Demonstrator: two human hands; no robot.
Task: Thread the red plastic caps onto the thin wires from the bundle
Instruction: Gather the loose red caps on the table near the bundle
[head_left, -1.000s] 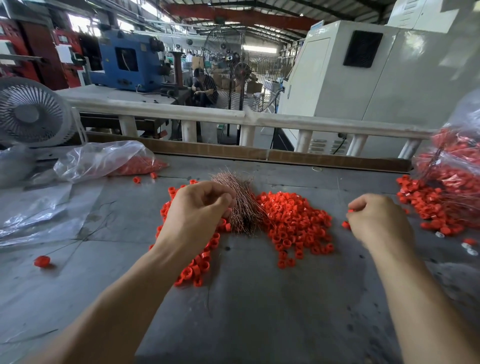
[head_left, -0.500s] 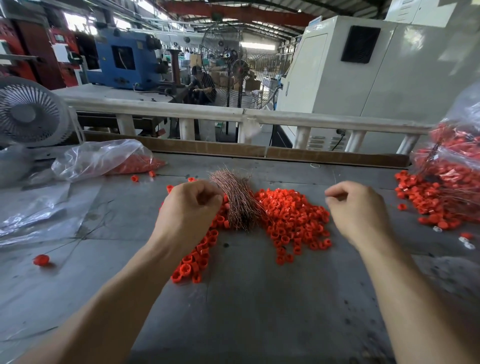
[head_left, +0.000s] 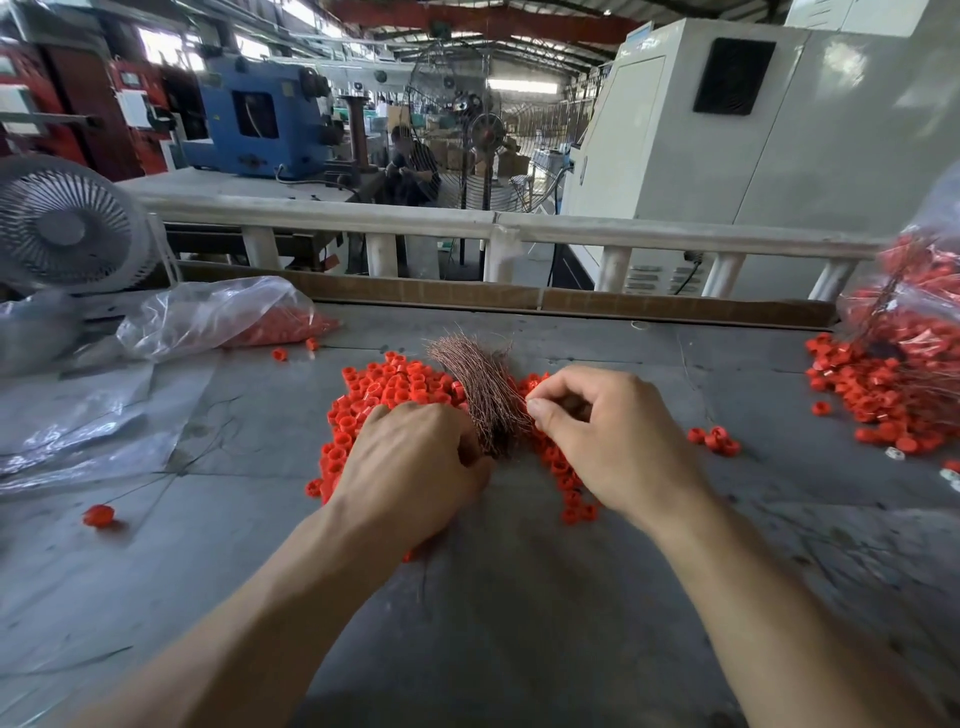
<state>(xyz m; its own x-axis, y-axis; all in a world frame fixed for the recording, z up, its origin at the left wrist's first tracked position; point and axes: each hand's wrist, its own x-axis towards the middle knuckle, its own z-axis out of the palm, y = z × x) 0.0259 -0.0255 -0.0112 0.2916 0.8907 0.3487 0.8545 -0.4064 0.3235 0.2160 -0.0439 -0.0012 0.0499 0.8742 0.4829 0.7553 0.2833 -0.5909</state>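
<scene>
A bundle of thin copper-coloured wires (head_left: 480, 384) lies fanned out on the grey table, in the middle of a heap of red plastic caps (head_left: 387, 389). My left hand (head_left: 410, 467) rests knuckles-up on the caps at the bundle's near left end, fingers curled; what it holds is hidden. My right hand (head_left: 602, 441) sits against the bundle's right side, thumb and forefinger pinched at the wires. More red caps (head_left: 566, 499) lie under and beside it.
A clear bag of red caps (head_left: 223, 319) and a white fan (head_left: 67, 228) stand at the left, flat plastic sheeting (head_left: 78, 421) nearer. A stray cap on a wire (head_left: 98, 515) lies front left. A large bag and pile of wired caps (head_left: 893, 379) sit at the right. A white rail (head_left: 467, 223) edges the back.
My right hand has moved left from the open table to the bundle and pinched at the wires. My left hand has dropped nearer, onto the caps by the bundle's near end.
</scene>
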